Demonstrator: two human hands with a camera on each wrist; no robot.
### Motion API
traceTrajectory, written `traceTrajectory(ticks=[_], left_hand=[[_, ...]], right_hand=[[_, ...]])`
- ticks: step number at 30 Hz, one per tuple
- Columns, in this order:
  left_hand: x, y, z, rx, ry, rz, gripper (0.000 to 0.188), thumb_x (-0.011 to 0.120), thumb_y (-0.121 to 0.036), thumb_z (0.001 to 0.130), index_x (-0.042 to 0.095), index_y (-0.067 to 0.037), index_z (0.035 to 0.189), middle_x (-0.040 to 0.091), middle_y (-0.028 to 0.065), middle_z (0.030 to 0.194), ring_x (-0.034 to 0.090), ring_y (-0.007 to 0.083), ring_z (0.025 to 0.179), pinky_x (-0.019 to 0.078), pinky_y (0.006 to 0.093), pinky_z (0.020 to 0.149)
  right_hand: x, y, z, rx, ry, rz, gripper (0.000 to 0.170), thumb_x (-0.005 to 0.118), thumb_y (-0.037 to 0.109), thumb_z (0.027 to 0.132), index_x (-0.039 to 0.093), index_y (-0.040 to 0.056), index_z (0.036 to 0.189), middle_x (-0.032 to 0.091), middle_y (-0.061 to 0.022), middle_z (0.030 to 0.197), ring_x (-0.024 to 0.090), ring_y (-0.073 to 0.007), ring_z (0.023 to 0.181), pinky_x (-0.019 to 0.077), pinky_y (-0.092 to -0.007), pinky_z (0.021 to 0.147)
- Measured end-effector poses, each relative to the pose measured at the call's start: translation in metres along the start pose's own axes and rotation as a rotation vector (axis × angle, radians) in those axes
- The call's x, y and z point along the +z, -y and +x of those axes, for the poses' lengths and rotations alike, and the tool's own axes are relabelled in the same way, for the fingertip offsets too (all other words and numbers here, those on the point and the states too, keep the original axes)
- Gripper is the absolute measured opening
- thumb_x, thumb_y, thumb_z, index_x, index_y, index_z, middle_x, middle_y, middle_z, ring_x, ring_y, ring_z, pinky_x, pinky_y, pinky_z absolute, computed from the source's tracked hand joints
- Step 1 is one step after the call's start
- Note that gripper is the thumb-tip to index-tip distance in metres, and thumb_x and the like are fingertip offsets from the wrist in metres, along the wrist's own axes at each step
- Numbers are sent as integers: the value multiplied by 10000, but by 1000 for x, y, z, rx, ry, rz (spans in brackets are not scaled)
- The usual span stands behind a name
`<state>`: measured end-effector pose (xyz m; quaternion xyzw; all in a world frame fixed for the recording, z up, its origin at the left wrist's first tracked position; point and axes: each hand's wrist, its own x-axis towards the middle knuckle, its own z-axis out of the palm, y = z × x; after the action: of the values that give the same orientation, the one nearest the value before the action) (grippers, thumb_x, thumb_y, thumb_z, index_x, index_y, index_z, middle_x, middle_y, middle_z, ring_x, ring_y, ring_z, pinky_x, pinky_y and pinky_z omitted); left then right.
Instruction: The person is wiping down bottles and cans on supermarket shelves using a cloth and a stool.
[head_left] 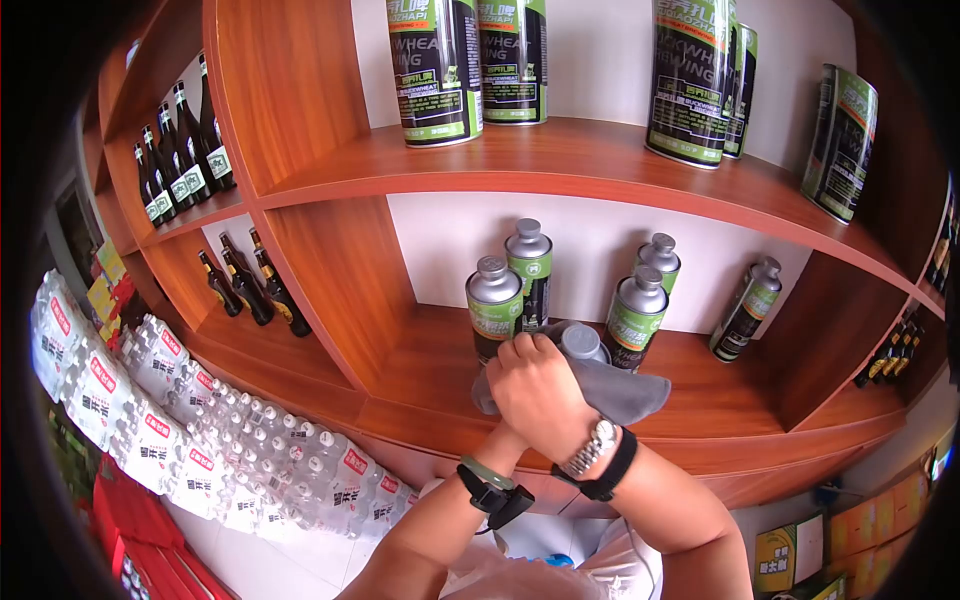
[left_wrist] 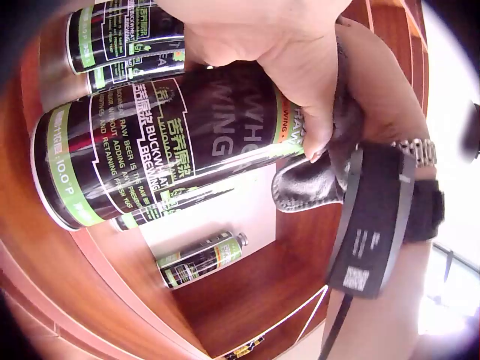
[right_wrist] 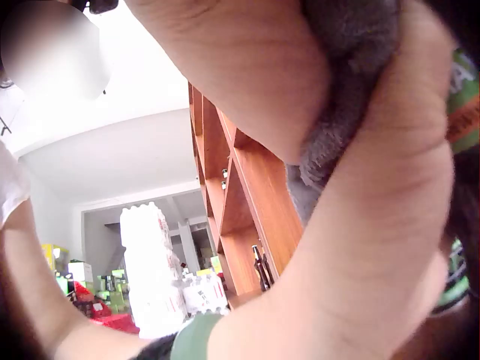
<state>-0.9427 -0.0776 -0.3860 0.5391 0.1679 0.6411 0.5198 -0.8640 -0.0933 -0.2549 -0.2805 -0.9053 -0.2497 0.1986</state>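
My left hand [left_wrist: 270, 37] grips a black-and-green beer can [left_wrist: 199, 139], its thumb along the can's side in the left wrist view. In the head view that hand is mostly hidden under my right hand [head_left: 540, 380], and the forearms cross at the wrists. A dark grey cloth [head_left: 630, 390] lies bunched against the can, with the right hand's curled fingers holding it. The can's grey cap [head_left: 582, 342] shows above the cloth. Just behind stand matching cans, one to the left [head_left: 495, 300] and one to the right [head_left: 636, 315].
Wooden shelves [head_left: 560, 165] surround the work, with large cans [head_left: 435, 75] on the upper board. A can [head_left: 745, 310] stands farther right on the lower board. Dark bottles [head_left: 185, 150] fill bays at left. Packs of water bottles [head_left: 150, 440] are stacked below them; cartons [head_left: 790, 555] stand lower right.
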Motion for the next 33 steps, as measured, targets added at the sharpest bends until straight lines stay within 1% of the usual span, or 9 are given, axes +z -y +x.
traceTrajectory(ticks=[8,15,16,19,20,21,23,27,33], left_hand=[[-3,-3,-13,-35,101,-357,431,420,-192,1054,385,-61,1463,510,77,1391,495,191,1295,394,336,1112],[5,-15,10,-236,31,-370,452,401,-153,1074,324,-58,1509,490,50,1442,499,200,1314,384,340,1147],[19,-31,13,-209,-85,-374,568,628,-120,968,362,-51,1465,550,47,1353,551,193,1244,404,350,1116],[16,-23,21,122,-38,468,837,837,-143,749,381,-32,1442,540,111,1330,542,213,1218,433,396,1064],[18,-22,21,-33,-106,327,1022,937,-139,597,373,-29,1442,536,117,1323,540,225,1221,422,395,1065],[17,-22,20,-15,-80,369,952,914,-135,652,379,-30,1433,541,113,1307,541,221,1214,425,398,1064],[16,-23,20,-44,-51,313,973,917,-140,649,369,-32,1445,536,118,1318,535,226,1231,423,401,1069],[17,-25,23,-8,-94,379,998,925,-163,650,356,-37,1461,519,101,1361,514,217,1270,408,398,1092],[22,-29,23,-9,-99,246,939,939,-185,631,427,-37,1404,574,83,1315,556,190,1214,436,372,1059]], right_hand=[[-22,-14,-60,-173,-316,258,345,640,133,724,675,46,1056,651,-105,1133,625,-268,1123,505,-404,983],[-21,-31,-100,-70,-407,361,307,632,127,718,684,44,1010,662,-98,1129,633,-265,1068,501,-406,980],[-14,-35,-108,5,-442,395,299,639,127,709,685,38,990,664,-106,1110,629,-273,1053,503,-419,951],[5,-53,-113,395,-654,610,377,524,-69,675,665,1,1018,666,-124,1054,639,-270,981,525,-388,873],[10,-58,-109,634,-711,920,397,473,-91,704,653,-14,1049,670,-104,1020,638,-230,950,526,-357,844],[8,-65,-98,876,-757,1230,420,422,-114,733,641,-29,1081,673,-84,986,636,-189,918,526,-326,814],[-15,-68,-70,965,-671,1540,215,552,81,981,636,-29,1146,672,-19,921,603,-98,845,502,-276,764],[10,-77,-42,733,-246,1547,480,574,447,1021,684,-19,1061,685,-47,903,585,-96,826,487,-285,752],[19,-56,-58,740,-464,1504,476,542,412,1045,678,-36,1133,700,-85,966,615,-154,914,502,-323,823]])
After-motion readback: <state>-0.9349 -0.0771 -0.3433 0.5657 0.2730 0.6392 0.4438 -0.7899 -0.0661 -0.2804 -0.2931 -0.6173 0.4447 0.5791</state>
